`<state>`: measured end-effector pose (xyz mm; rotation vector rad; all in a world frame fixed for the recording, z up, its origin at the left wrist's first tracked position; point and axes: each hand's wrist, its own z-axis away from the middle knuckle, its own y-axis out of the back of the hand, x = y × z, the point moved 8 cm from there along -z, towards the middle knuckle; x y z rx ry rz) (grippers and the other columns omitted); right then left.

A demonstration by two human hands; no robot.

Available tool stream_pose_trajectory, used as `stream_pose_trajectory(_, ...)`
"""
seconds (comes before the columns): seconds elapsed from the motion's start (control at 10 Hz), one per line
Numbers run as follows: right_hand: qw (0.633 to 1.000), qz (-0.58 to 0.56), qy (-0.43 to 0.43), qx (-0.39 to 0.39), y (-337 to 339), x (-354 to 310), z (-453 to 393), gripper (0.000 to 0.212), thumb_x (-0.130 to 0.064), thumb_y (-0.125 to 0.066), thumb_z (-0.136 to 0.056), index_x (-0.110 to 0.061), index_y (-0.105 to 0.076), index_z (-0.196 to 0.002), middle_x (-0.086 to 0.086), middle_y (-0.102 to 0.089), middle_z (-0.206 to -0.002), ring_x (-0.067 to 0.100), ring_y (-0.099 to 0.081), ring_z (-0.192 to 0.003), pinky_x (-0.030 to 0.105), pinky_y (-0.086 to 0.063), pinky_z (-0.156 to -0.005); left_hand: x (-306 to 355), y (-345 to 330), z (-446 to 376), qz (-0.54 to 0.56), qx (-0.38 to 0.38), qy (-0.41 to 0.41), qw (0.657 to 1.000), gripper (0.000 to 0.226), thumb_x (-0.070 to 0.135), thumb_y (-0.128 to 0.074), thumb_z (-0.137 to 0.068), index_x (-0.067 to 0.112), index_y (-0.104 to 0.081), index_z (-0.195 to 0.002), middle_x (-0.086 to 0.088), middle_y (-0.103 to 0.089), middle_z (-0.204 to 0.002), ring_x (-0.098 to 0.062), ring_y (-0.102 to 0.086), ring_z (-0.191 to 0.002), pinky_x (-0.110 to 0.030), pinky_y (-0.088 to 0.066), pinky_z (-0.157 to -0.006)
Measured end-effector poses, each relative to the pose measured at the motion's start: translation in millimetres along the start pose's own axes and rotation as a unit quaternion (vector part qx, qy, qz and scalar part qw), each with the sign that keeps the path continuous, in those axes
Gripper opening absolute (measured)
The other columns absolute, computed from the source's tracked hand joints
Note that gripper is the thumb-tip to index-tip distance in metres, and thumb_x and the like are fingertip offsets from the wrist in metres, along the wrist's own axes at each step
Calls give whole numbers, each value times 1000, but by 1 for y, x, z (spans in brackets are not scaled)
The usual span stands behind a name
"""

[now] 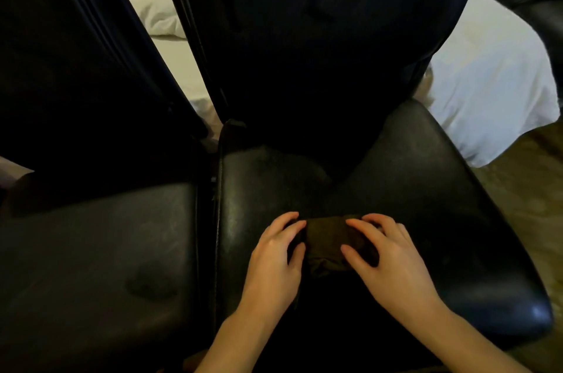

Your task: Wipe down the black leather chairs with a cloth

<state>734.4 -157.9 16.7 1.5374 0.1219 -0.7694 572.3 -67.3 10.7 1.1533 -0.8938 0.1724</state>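
Both forearms reach in, left hand (275,253) and right hand (387,257) with fingers (355,253) pressing a bunched dark cloth (327,246) flat on the right-hand black leather chair's seat (426,189); advise steady downward pressure, overlapping strokes toward the edges.

The scene is sitting in dim, warm light, with the chair backrest (320,37) sinking into near-black and losing all detail. Soft sheen is showing on the seat (426,189) below the backrest, and a small bright glare spot is gleaming at the seat's front right corner. White bedding (487,83) right of the backrest is reading as the brightest area. Wide-angle distortion is bending straight edges left of the backrest. Everything is looking slightly soft and grainy.
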Motion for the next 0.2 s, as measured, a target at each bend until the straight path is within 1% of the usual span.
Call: stream_pose_trajectory(0.2,999,4,6,-40,5,-5,-7,53,-50,-54,-92,-38,-40,-142,-15,-32,-140,2,-33,-126,24,-39,-105,3,3,-3,-11,-6,3,1000,43,23,-56,-101,32,-51,-143,23,-36,-148,1,-36,-137,-25,-34,-117)
